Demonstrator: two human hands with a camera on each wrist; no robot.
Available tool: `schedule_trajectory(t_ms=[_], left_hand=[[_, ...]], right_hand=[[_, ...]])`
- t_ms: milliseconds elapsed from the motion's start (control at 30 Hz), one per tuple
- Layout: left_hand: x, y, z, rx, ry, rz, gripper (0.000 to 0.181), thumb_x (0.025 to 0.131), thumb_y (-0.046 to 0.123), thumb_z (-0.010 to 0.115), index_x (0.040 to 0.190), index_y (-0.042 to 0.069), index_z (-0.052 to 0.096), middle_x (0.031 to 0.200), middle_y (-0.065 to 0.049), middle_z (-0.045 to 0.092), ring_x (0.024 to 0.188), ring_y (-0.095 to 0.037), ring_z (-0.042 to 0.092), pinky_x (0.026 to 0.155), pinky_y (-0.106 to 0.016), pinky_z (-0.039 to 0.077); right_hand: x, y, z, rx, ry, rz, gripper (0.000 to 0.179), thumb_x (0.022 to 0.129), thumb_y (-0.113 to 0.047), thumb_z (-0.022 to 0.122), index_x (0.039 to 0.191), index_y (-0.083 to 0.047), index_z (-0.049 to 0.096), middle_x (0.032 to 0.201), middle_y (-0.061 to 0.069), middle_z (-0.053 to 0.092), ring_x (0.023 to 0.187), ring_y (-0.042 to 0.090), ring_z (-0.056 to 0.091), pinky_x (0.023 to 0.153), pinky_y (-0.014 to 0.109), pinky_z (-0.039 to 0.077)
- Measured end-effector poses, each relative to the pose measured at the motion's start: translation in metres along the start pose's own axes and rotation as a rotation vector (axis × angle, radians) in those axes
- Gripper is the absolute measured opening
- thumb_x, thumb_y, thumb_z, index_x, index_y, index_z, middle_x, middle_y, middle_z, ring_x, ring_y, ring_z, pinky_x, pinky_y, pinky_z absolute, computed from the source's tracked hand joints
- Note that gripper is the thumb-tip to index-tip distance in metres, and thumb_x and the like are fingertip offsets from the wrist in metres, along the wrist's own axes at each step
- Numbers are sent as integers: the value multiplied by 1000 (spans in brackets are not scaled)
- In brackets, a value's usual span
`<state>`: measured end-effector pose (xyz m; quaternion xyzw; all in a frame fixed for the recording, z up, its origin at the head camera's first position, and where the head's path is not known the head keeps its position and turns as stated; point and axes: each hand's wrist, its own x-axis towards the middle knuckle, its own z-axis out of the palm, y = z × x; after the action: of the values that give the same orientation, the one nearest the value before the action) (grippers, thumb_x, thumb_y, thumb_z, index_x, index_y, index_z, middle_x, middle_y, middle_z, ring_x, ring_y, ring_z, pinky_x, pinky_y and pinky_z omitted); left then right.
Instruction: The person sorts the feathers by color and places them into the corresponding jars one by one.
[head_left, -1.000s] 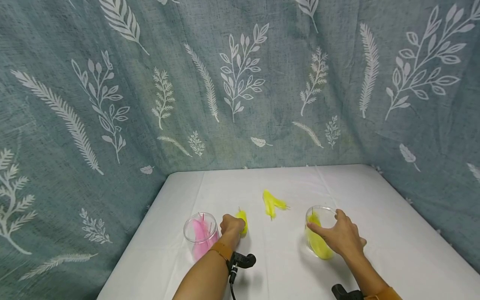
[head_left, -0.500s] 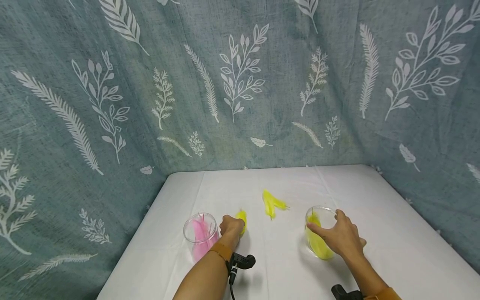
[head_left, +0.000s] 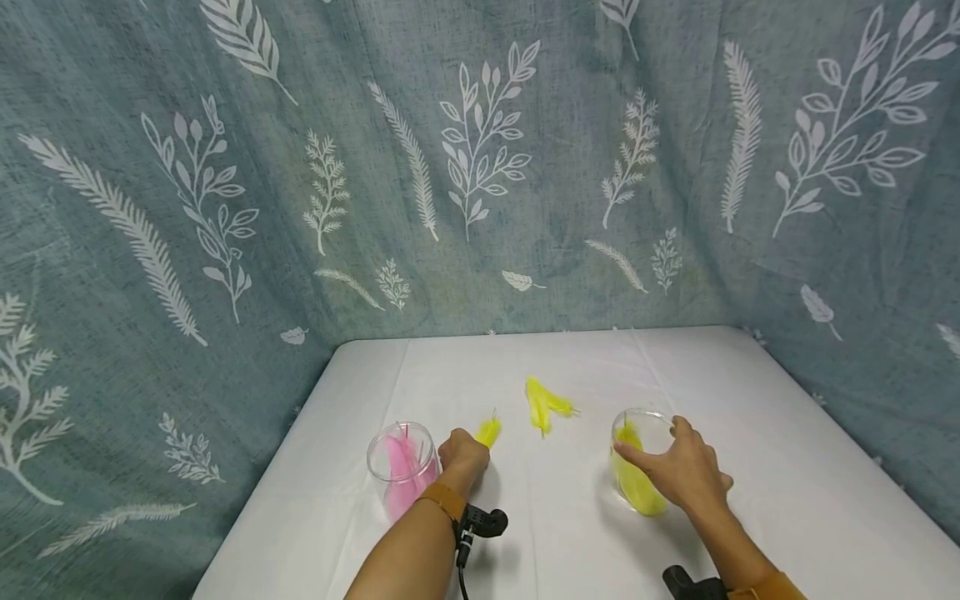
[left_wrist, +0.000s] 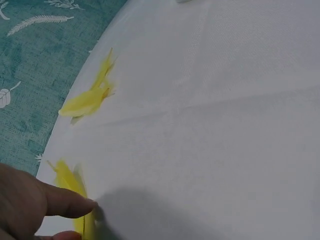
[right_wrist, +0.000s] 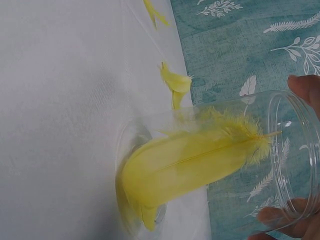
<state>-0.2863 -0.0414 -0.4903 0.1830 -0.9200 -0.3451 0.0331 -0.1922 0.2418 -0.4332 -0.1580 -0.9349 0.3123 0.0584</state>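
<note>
In the head view, my left hand [head_left: 462,454] is low over the table beside the left jar. Its thumb and finger pinch a yellow feather [left_wrist: 67,177], whose tip [head_left: 489,430] sticks out past the hand; the rest is hidden. At the right, my right hand [head_left: 684,468] grips a clear jar [head_left: 651,414] around its rim with thumb and fingers spread. Yellow feathers [right_wrist: 192,157] stand inside that jar, quills toward its mouth. Two more yellow feathers [head_left: 542,405] lie in a V on the cloth between the hands, farther back.
A second clear jar [head_left: 380,477] with pink feathers [head_left: 405,467] stands just left of my left hand. White cloth [head_left: 570,517] covers the table. A teal leaf-print curtain [head_left: 555,167] hangs behind it and along both sides.
The yellow feather at my left hand has turned, its tip leaning farther right, and less of it shows beside the hand. My right hand stays on the jar. The head view shifts slightly.
</note>
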Motion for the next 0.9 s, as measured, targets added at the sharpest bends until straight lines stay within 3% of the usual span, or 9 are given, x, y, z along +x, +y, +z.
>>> schedule_trajectory(t_ms=[367,467,600,800,900], left_hand=[[4,-4,-1,-75,6,-3,21,73,1,71,91,-5,63,76,-14,59,72,-27,55,69,-40,50],[4,-5,0,-162,0,-28,20,74,-4,68,93,-7,63,74,-16,56,59,-24,56,54,-36,51],[2,-6,2,-309,-43,-80,17,79,-7,62,96,-8,59,68,-18,53,39,-19,52,35,-29,44],[0,2,3,-408,-99,-109,8,85,-5,59,92,-7,58,59,-13,58,38,-15,53,36,-26,45],[-1,8,2,-410,-101,-69,2,85,-6,59,85,-6,61,55,-11,59,39,-16,56,39,-27,48]], right_hand=[[1,1,1,6,-3,-4,127,65,-80,64,144,10,22,136,33,38,118,54,38,78,73,27],[1,1,1,5,1,-10,127,65,-80,64,144,10,22,136,34,38,118,54,39,78,73,27],[1,1,1,4,4,-13,127,64,-80,64,144,9,23,135,34,38,118,54,39,78,73,27],[1,0,1,0,8,-10,127,64,-81,64,143,9,24,133,34,40,116,53,40,78,74,27],[1,0,1,-6,7,-7,126,64,-81,64,143,9,24,133,34,40,116,53,41,78,74,28]])
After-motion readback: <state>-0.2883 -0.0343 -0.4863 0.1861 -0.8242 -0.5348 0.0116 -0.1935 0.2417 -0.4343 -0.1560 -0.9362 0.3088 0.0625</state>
